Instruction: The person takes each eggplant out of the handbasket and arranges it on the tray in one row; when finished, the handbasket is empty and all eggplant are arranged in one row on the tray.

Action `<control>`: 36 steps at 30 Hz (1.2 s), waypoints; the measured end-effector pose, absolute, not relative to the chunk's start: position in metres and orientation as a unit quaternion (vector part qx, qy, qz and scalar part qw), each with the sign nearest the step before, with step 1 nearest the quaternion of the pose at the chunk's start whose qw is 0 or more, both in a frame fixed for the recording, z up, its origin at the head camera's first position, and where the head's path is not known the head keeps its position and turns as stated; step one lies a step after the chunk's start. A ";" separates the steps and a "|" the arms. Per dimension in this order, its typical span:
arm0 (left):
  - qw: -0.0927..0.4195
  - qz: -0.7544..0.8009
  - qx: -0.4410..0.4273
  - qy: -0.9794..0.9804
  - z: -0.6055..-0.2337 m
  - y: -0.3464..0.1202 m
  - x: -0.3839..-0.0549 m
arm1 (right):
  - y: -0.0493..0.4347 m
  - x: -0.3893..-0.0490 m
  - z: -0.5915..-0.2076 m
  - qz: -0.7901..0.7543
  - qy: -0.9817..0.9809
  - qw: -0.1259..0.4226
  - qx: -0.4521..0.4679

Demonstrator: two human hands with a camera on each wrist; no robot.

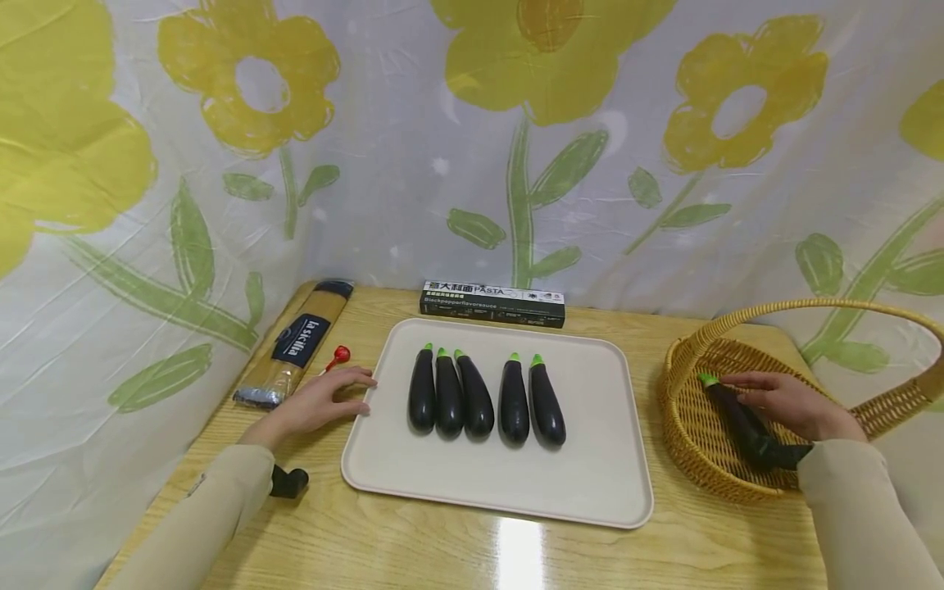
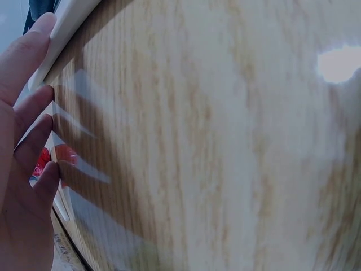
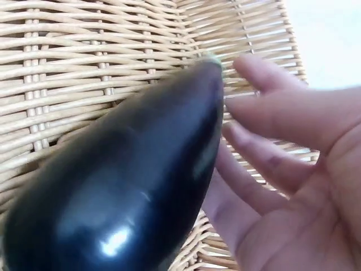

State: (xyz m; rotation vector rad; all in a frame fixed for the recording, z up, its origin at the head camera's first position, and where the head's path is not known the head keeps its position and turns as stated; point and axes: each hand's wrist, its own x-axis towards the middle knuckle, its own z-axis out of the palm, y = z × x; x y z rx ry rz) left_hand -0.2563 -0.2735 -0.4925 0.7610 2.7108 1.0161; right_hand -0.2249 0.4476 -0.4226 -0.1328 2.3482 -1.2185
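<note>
In the head view, several dark eggplants with green stem ends lie side by side on a white tray. At the tray's left edge is my left hand, fingers loosely extended and thumb at the rim. My right hand is inside a wicker basket at the right. One eggplant lies there, its stem end up against the weave. The right fingers run alongside the eggplant's narrow end without wrapping round it; whether they touch it is hard to tell.
A pasta packet lies left of the tray, with a small red object beside it. Behind the tray stands a dark pasta box. The basket's tall handle arches over its opening. A flowered curtain hangs behind the table.
</note>
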 end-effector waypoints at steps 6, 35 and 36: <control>0.073 0.343 0.254 0.902 -0.493 -0.274 -0.256 | 0.447 -0.225 -0.419 -0.444 0.853 0.269 -0.063; 0.081 0.345 0.245 0.903 -0.494 -0.274 -0.257 | 0.405 -0.184 -0.372 -0.333 0.922 0.163 -0.112; 0.081 0.346 0.245 0.902 -0.494 -0.274 -0.257 | 0.402 -0.180 -0.369 -0.333 0.924 0.151 -0.110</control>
